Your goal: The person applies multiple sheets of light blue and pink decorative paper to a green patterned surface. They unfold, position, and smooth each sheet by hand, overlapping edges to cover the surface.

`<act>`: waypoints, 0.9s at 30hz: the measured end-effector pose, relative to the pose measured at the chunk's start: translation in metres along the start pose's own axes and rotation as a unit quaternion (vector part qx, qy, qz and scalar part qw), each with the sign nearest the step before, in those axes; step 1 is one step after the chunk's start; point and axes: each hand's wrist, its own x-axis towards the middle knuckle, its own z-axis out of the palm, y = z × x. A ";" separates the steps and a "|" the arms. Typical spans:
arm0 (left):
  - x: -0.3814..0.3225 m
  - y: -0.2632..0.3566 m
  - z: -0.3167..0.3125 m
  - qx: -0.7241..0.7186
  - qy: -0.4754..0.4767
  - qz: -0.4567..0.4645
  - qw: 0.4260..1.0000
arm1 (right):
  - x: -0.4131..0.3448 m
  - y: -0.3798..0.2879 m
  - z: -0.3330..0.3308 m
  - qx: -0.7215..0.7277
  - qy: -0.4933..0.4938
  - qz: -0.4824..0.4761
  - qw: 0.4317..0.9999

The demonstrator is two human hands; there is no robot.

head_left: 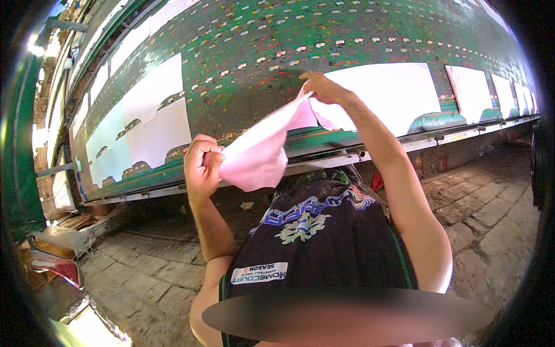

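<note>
A pale pink fabric piece (260, 152) with a cut-out curved edge hangs between my two hands over the near edge of a long green table (243, 99). My left hand (204, 162) pinches its lower left corner. At its upper right end, my right hand (323, 88) grips the cloth between thumb and fingers, with the index finger stretched out. White fabric panels (386, 95) lie flat just right of my right hand, partly behind that forearm. Further white panels (158, 126) lie on the table to the left. The tabletop is marked with rows of small printed prints and paint specks.
A metal rail (416, 145) runs along the table's near edge. More white panels (468, 91) lie toward the right end. Brick paving (151, 277) is underfoot. Plastic wrapping (65, 238) and a red-and-white item (56, 266) lie at lower left, beside a green post (21, 143).
</note>
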 end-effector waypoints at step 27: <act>0.046 -0.033 0.221 -0.209 0.021 -0.236 0.949 | -0.392 0.134 -0.142 0.446 0.227 0.134 0.855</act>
